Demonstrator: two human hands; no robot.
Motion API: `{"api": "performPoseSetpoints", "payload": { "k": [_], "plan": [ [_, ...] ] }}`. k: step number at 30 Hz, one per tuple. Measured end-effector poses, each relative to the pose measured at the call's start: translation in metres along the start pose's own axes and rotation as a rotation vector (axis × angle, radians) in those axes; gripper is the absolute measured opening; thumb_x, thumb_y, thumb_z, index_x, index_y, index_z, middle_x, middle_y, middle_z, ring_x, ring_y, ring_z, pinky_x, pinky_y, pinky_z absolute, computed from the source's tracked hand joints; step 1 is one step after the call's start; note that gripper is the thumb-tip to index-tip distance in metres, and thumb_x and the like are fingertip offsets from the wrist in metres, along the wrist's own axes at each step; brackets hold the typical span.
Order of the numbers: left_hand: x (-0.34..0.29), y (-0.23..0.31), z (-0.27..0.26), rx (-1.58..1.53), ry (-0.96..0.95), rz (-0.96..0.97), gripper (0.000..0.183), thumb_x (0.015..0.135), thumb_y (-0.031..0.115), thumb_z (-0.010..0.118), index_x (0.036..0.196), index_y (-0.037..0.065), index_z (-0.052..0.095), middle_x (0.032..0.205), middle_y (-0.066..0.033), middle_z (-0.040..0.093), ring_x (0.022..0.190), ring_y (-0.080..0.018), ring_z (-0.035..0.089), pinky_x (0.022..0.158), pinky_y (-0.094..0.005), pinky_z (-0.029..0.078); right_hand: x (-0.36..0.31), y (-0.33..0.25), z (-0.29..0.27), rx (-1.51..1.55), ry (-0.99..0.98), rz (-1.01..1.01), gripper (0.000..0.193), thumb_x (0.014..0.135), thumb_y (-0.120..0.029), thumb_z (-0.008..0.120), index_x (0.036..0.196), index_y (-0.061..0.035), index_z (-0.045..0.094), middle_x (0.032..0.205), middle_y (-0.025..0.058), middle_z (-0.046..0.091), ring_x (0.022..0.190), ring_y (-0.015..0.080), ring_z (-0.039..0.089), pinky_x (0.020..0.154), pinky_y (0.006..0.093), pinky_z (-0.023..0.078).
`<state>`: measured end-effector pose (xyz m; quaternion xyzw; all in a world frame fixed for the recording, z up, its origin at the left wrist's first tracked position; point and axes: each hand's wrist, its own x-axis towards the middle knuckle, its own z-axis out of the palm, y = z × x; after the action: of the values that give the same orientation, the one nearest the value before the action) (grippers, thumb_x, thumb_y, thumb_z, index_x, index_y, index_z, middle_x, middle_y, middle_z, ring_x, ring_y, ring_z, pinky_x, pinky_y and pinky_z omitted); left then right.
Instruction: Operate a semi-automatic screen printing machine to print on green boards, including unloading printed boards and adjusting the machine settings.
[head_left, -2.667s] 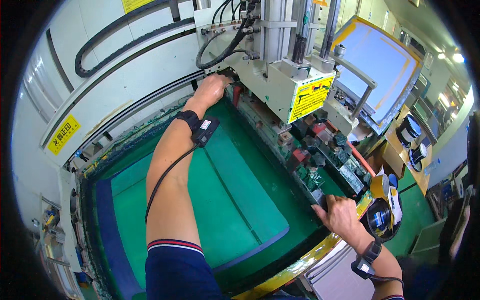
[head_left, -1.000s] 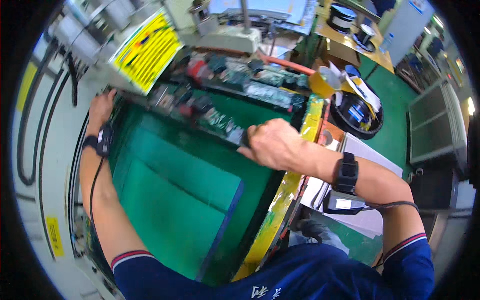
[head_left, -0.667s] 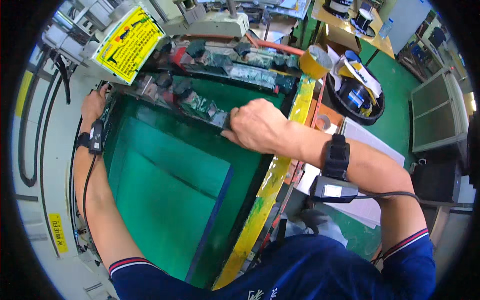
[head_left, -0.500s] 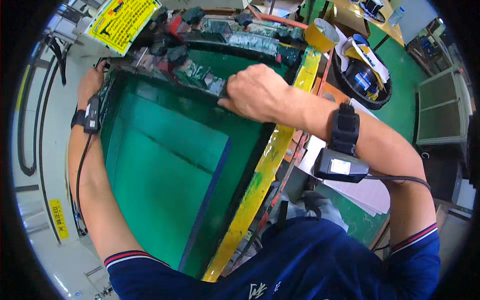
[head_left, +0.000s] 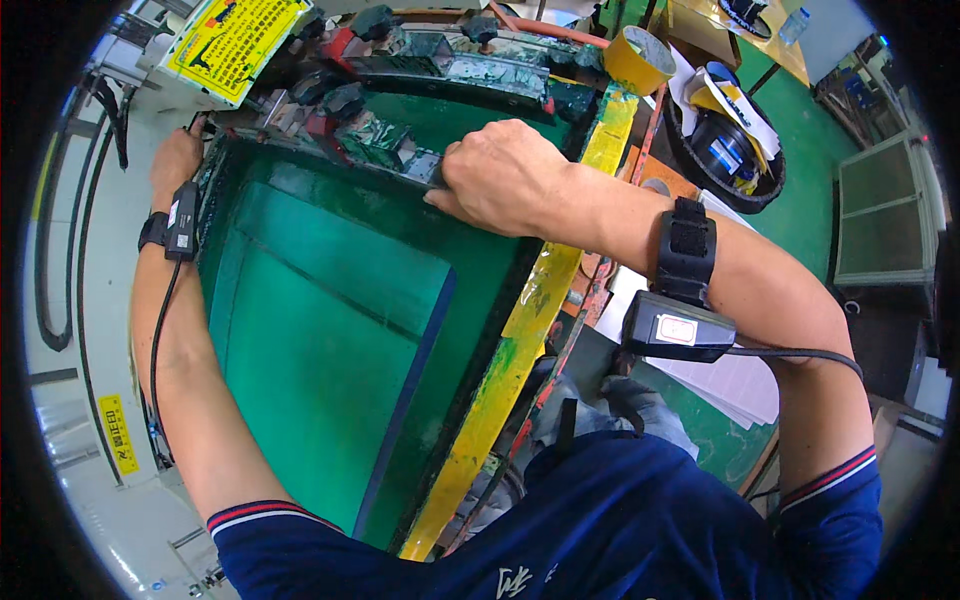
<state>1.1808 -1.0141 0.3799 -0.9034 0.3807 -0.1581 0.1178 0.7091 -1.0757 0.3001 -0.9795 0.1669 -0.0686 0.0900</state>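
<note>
My right hand [head_left: 508, 178] is closed around the right end of the nearer ink-stained squeegee bar [head_left: 405, 158], over the green printing screen [head_left: 310, 330]. Dark knobs and clamps sit along this bar. My left hand [head_left: 178, 158] reaches to the far left corner of the screen frame. Its fingers are bent around something small and dark beside the frame, mostly hidden from view. Behind the nearer bar lies a second, similar bar [head_left: 490, 72] with dark knobs. A black strap with a small device is on each forearm.
Yellow tape [head_left: 490, 400] covers the frame's right edge. A yellow tape roll [head_left: 640, 60] stands at its far right corner. Further right are a black bin [head_left: 765, 195] of waste and white paper sheets [head_left: 725, 385]. A yellow sign box [head_left: 235, 45] stands at the far left.
The whole view has shifted slightly, carrying both hands and the bars a little up and left in the picture. Both hands keep their grips.
</note>
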Motion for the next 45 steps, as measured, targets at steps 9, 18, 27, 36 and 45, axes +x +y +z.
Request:
{"api": "performPoseSetpoints", "payload": {
  "k": [9,18,27,36,45],
  "plan": [
    [-0.001,0.010,-0.010,0.037,0.001,0.045,0.067,0.098,0.057,0.035,0.108,-0.002,0.066,0.110,-0.0308,0.063,0.108,-0.0465,0.059,0.090,-0.0537,0.045,0.001,0.003,-0.004,0.017,-0.035,0.008,0.039,0.090,-0.038,0.059,0.080,-0.0025,0.071,0.078,0.0180,0.069,0.077,0.0358,0.069,0.069,0.0440,0.057],
    [-0.016,0.001,-0.002,0.060,0.171,0.142,0.047,0.094,0.040,0.048,0.093,-0.001,0.070,0.092,-0.0280,0.067,0.090,-0.0451,0.065,0.080,-0.0537,0.051,0.003,0.000,-0.004,0.027,0.035,-0.011,0.041,0.088,-0.038,0.060,0.068,-0.0032,0.068,0.070,0.0173,0.067,0.070,0.0352,0.068,0.066,0.0444,0.056],
    [-0.003,-0.009,0.008,0.043,0.340,0.126,0.033,0.091,0.035,0.057,0.095,0.004,0.068,0.082,-0.0203,0.069,0.081,-0.0383,0.067,0.072,-0.0477,0.054,0.003,-0.010,-0.005,0.020,0.070,0.009,0.045,0.090,-0.039,0.061,0.070,0.0010,0.060,0.057,0.0192,0.059,0.056,0.0369,0.063,0.054,0.0430,0.052],
    [0.044,-0.037,0.038,-0.107,0.340,0.166,0.025,0.086,0.027,0.057,0.101,0.009,0.066,0.085,-0.0199,0.069,0.083,-0.0382,0.066,0.075,-0.0490,0.052,0.005,-0.014,-0.008,-0.070,0.020,-0.029,0.048,0.092,-0.046,0.058,0.072,-0.0015,0.057,0.058,0.0151,0.060,0.054,0.0310,0.064,0.053,0.0391,0.052],
    [0.024,-0.031,0.005,-0.310,0.290,0.432,0.037,0.090,0.040,0.057,0.101,0.004,0.061,0.085,-0.0228,0.066,0.087,-0.0433,0.062,0.078,-0.0519,0.049,0.002,-0.010,-0.012,-0.083,0.050,0.018,0.050,0.092,-0.046,0.057,0.075,0.0005,0.061,0.057,0.0160,0.061,0.056,0.0325,0.064,0.055,0.0406,0.053]
  ]
}}
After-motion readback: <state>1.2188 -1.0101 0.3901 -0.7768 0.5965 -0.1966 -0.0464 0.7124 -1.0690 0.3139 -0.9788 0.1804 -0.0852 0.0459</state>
